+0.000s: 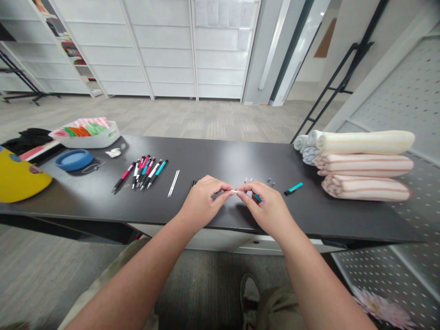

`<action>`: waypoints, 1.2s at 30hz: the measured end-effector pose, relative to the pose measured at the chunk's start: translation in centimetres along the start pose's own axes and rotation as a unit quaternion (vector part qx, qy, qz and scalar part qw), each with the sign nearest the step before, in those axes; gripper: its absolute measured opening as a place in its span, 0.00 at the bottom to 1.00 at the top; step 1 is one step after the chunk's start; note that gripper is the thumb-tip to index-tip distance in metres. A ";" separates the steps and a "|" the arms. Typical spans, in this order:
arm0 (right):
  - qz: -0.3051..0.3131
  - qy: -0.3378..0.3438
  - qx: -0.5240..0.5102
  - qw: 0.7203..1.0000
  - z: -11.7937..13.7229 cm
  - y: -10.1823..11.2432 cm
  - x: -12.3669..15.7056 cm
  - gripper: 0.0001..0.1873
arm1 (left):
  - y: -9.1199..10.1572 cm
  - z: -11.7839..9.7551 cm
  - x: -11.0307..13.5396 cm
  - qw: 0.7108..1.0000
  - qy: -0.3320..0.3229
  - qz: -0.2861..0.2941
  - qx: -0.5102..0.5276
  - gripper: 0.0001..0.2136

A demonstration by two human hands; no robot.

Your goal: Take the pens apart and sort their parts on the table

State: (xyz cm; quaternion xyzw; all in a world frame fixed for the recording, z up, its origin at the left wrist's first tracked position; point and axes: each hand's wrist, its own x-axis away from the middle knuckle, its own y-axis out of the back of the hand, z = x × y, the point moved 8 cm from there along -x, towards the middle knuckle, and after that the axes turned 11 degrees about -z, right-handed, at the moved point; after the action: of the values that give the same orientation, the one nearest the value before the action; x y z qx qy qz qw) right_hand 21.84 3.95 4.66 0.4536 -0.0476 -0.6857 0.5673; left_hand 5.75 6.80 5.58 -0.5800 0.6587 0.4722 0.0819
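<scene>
My left hand (206, 196) and my right hand (264, 206) meet above the front of the dark table. Their fingertips pinch a small white pen part (235, 191) between them; its exact shape is mostly hidden. A teal piece (257, 198) shows by the right hand's fingers; I cannot tell whether it is held or lies beneath. Two thin white pen refills (173, 183) lie left of my hands, and black pieces (193, 183) peek out beside the left hand. Small metal-looking clips (270, 182) lie just beyond the right hand, with a teal pen barrel (294, 189) farther right.
Several red, white and teal pens (147, 172) lie in a group on the table (220, 156). Leftward are a blue round dish (74, 160), a white basket (113, 133) of colourful cloth and a yellow item (20, 178). Rolled towels (366, 164) are stacked at the right.
</scene>
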 end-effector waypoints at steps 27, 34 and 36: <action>0.009 -0.018 -0.024 1.000 -0.2 -0.2 0.2 0.08 | -0.4 -0.3 0.4 0.998 -0.044 0.004 -0.055 0.06; -0.021 -0.100 -0.042 0.994 -1.1 0.0 0.4 0.08 | -0.3 -0.5 0.4 0.997 -0.040 0.001 -0.064 0.05; -0.037 -0.126 -0.056 0.990 -1.4 0.2 0.5 0.10 | -0.4 -0.4 0.3 0.997 -0.035 0.005 -0.064 0.05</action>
State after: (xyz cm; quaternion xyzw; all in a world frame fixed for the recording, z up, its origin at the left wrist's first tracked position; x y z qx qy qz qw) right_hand 22.95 4.16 3.64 0.3323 -0.0632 -0.7594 0.5559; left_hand 6.13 6.32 5.37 -0.5638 0.6271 0.5335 0.0653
